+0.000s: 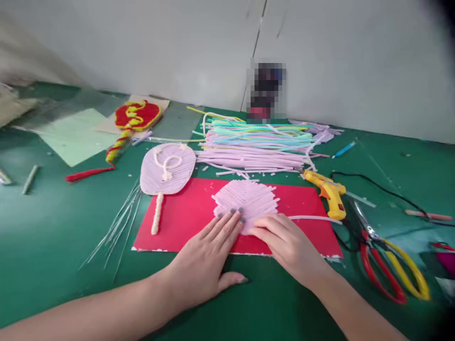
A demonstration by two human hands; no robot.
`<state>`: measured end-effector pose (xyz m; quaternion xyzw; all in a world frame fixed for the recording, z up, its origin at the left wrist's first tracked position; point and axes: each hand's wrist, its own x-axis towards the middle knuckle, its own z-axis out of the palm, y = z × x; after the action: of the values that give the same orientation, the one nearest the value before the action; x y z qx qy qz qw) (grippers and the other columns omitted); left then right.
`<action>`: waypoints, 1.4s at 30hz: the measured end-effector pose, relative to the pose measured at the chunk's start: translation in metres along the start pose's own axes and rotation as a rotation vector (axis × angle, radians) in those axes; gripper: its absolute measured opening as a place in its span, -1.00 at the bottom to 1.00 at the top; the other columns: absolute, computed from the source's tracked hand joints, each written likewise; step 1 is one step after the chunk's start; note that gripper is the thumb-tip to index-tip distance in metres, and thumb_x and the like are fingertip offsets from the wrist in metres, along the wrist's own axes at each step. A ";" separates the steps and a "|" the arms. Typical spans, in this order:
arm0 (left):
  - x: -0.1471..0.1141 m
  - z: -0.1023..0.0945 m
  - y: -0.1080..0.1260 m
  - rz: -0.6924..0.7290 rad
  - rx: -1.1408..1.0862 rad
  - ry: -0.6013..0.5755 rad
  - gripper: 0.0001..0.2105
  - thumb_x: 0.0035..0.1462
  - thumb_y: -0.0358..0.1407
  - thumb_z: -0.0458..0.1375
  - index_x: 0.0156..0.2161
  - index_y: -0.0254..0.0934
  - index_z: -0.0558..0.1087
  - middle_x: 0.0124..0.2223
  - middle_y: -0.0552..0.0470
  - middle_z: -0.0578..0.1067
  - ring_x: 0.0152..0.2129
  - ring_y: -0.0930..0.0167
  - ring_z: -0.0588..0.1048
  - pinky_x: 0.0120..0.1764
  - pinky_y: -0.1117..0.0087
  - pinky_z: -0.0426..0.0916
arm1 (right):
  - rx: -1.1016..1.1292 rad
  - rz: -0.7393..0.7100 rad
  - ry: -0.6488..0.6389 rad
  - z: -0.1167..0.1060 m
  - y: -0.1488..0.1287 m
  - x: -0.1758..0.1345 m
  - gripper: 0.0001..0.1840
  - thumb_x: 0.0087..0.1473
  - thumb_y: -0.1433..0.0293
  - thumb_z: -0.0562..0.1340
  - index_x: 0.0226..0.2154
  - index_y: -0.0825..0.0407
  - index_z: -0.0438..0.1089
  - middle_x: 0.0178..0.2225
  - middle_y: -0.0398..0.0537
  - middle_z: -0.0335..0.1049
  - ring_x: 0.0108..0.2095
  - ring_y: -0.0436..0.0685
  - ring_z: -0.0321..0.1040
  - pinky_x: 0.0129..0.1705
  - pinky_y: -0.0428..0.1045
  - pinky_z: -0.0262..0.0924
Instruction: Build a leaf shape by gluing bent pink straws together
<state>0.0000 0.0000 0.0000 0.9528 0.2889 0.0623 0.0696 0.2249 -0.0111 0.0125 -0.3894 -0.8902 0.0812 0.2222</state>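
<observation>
A leaf-shaped panel of pale pink pipe cleaners (245, 194), laid in slanting rows, lies on a red sheet (302, 199). My left hand (213, 246) presses flat on its lower left, fingers stretched out. At the panel's lower right, my right hand (286, 241) is closed in a pinch on a pink pipe cleaner (314, 218), whose free end sticks out to the right; the fingertips hide its other end. To the left, a finished-looking pale lilac fan (168, 170) with a cream cord loop and braided handle overlaps the red sheet.
Behind lies a pile of coloured pipe cleaners (256, 144). A yellow glue gun (330, 192) and red-and-yellow-handled scissors (387, 265) lie on the right. Thin wires (119, 222), a red-and-yellow fan (137, 116) and a pale green sheet (78, 135) are at left.
</observation>
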 end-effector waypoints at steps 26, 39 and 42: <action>0.001 0.001 0.000 -0.010 -0.035 0.011 -0.21 0.19 0.14 -0.18 0.32 -0.43 -0.13 0.32 -0.23 0.04 0.24 0.14 0.07 0.19 0.13 0.06 | 0.147 0.226 -0.156 -0.029 0.024 -0.013 -0.75 0.24 0.41 0.04 -0.21 -0.02 0.43 -0.22 -0.06 0.40 -0.15 0.05 0.30 -0.06 -0.01 0.21; -0.001 0.001 -0.001 -0.018 -0.026 0.036 -0.21 0.19 0.14 -0.15 0.33 -0.37 -0.18 0.32 -0.17 0.05 0.24 0.19 0.09 0.21 0.19 0.05 | -0.043 0.086 -0.005 -0.048 0.031 -0.020 -0.76 0.19 0.55 0.07 -0.19 0.04 0.40 -0.22 -0.03 0.47 -0.15 0.05 0.39 -0.04 0.00 0.24; 0.000 0.001 -0.001 -0.012 -0.011 0.036 -0.20 0.19 0.14 -0.16 0.33 -0.38 -0.20 0.32 -0.19 0.05 0.24 0.18 0.09 0.20 0.18 0.07 | -0.064 0.082 0.072 -0.048 0.034 -0.021 -0.73 0.17 0.57 0.09 -0.19 -0.01 0.43 -0.21 -0.05 0.47 -0.15 0.07 0.38 0.05 0.09 0.17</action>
<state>-0.0005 0.0002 -0.0015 0.9494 0.2952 0.0805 0.0701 0.2820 -0.0048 0.0375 -0.4350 -0.8670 0.0478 0.2381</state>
